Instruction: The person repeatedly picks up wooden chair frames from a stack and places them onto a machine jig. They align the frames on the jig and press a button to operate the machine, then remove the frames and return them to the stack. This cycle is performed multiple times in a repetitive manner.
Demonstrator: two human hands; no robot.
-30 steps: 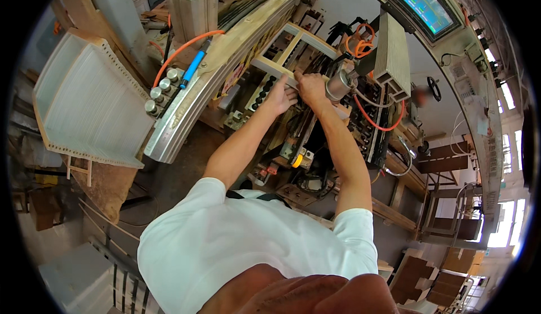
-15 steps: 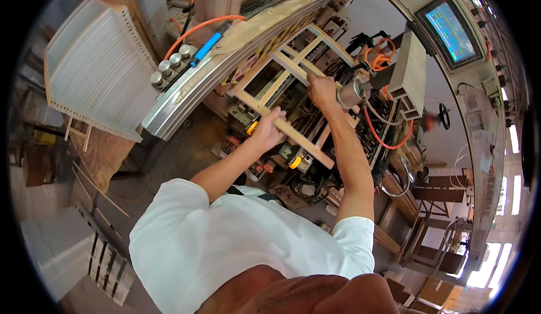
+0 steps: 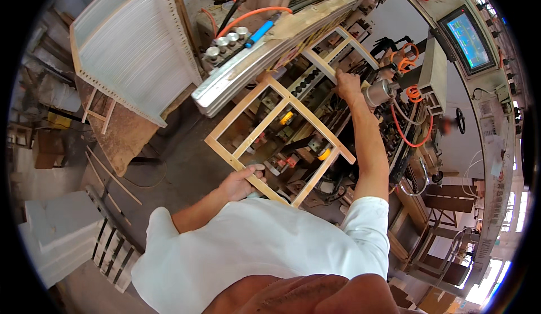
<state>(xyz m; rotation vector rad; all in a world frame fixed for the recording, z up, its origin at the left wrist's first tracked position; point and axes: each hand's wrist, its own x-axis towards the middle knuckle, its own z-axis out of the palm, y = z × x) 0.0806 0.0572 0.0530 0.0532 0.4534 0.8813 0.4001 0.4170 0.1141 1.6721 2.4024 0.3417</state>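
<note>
1. Right of the curved metal beam's (image 3: 304,21) near end we log the wooden frame (image 3: 261,128), long rails slanting from far left to near right; support under its far rail, we cannot tell.
2. Our left hand (image 3: 236,184), the nearer, grasps mid near rail; the frame spreads ahead and rightward.
3. Our right hand (image 3: 349,86) meets a second frame (image 3: 319,64), grip unclear; the wooden frame lies nearer us, leftward.

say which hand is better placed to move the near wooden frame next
Probably the left hand: it grips the near wooden frame by its nearest rail, while the right hand is out at the far wooden frame.
</note>
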